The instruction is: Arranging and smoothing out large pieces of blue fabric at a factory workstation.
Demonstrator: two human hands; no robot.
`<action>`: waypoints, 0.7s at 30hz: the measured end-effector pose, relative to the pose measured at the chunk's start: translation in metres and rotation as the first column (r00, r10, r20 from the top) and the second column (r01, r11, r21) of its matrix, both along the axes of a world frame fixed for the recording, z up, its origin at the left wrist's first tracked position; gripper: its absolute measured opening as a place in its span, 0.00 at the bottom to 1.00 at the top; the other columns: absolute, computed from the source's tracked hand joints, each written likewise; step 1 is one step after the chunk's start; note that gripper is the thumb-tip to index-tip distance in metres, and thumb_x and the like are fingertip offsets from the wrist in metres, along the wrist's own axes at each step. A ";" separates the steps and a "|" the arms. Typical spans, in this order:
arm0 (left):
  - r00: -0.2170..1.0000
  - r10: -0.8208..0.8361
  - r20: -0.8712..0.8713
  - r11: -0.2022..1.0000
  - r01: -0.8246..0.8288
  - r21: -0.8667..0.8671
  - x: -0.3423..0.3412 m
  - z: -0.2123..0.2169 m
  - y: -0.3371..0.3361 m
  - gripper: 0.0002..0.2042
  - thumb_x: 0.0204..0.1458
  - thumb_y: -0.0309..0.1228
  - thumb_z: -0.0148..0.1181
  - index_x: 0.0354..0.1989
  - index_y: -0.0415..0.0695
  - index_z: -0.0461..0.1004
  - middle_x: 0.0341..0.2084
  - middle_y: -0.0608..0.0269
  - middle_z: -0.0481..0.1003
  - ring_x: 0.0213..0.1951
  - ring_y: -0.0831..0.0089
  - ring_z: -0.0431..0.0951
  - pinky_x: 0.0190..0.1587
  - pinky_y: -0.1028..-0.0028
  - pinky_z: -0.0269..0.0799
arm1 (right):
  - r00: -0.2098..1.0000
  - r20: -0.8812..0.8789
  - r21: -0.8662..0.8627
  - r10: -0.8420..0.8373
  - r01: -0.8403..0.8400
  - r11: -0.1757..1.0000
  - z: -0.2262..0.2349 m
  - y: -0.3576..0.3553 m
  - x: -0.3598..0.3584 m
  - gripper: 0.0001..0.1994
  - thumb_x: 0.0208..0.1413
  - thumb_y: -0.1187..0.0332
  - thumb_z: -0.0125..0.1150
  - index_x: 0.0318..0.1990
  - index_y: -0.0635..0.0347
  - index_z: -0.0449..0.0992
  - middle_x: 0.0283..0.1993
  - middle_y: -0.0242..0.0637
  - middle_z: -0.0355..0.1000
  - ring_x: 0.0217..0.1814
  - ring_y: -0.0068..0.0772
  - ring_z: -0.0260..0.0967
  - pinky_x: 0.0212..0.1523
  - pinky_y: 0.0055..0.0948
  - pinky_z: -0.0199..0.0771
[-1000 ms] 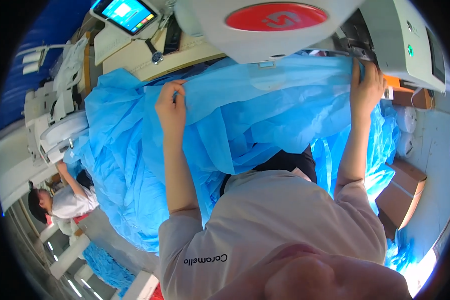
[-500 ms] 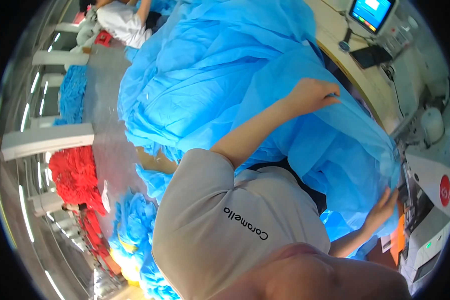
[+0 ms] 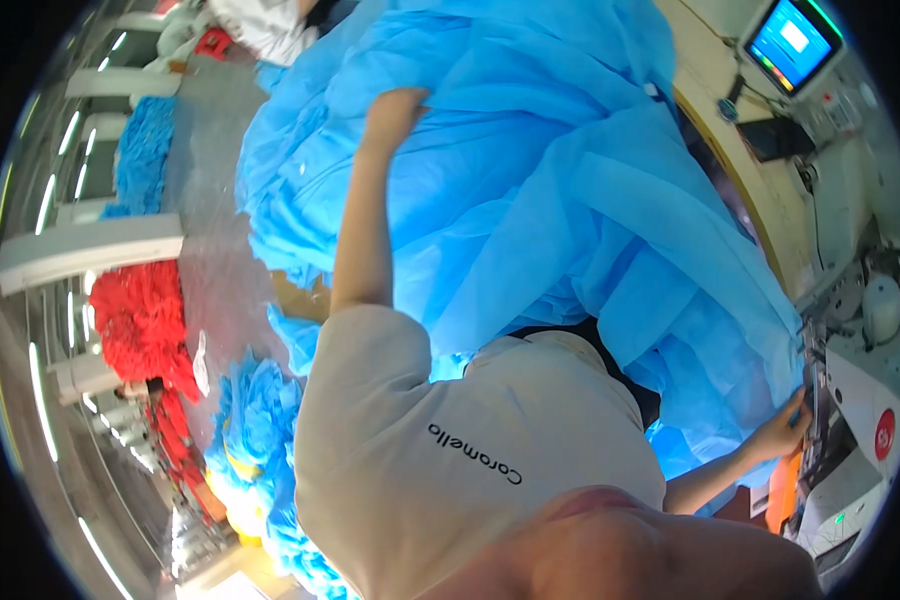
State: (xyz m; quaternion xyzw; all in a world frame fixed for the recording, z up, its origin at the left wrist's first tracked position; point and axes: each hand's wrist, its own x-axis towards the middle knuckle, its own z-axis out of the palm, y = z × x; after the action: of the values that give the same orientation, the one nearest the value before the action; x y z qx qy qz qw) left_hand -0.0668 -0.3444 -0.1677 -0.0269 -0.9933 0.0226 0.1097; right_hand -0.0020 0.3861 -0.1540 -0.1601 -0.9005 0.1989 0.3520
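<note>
Left hand (image 3: 395, 108): now reaching far into blue fabric (image 3: 530, 170), fingers hidden; grip unclear.
Right hand (image 3: 778, 432): still pinching fabric edge at sewing machine (image 3: 855, 440).
Change: view swung left; the spread continues.

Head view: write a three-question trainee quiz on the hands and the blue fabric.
1. True or false: the left hand rests on the heaped blue fabric.
2. Where is the right hand? A) on the red bundle B) at the fabric's edge beside the sewing machine C) on the monitor
3. Fill in: the lit monitor sits at the upper ____ of the view.

Key: 1 true; 2 B; 3 right.
</note>
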 end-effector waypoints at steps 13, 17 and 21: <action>0.727 0.165 -0.667 0.985 -0.150 0.080 -0.053 0.105 0.039 0.09 0.52 0.34 0.54 0.37 0.42 0.72 0.29 0.49 0.75 0.29 0.50 0.75 0.29 0.58 0.68 | 0.735 0.627 -0.217 0.258 -0.153 0.964 -0.190 -0.020 0.186 0.25 0.54 0.66 0.58 0.57 0.67 0.63 0.58 0.55 0.62 0.59 0.51 0.62 0.58 0.40 0.63; 0.609 0.127 -0.783 0.982 -0.191 0.011 -0.069 0.144 0.052 0.11 0.51 0.36 0.56 0.36 0.41 0.72 0.27 0.52 0.74 0.30 0.51 0.74 0.31 0.60 0.68 | 0.552 0.833 -0.048 0.037 0.005 0.999 -0.214 0.057 0.291 0.20 0.56 0.68 0.54 0.55 0.65 0.65 0.54 0.50 0.64 0.55 0.46 0.64 0.53 0.36 0.67; 0.499 0.162 -0.851 0.966 -0.257 0.034 -0.077 0.192 0.052 0.13 0.48 0.39 0.58 0.32 0.40 0.73 0.26 0.52 0.74 0.28 0.51 0.73 0.29 0.59 0.67 | 0.447 0.889 -0.174 0.100 0.127 0.977 -0.197 0.091 0.326 0.17 0.56 0.68 0.54 0.52 0.64 0.67 0.49 0.48 0.66 0.50 0.44 0.66 0.49 0.35 0.68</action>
State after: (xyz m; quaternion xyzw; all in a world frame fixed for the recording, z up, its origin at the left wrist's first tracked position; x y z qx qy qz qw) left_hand -0.1438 -0.2926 0.0246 0.1030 -0.8075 0.0944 0.5731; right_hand 0.3237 0.4770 -0.3508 -0.2848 -0.9220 0.1782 -0.1923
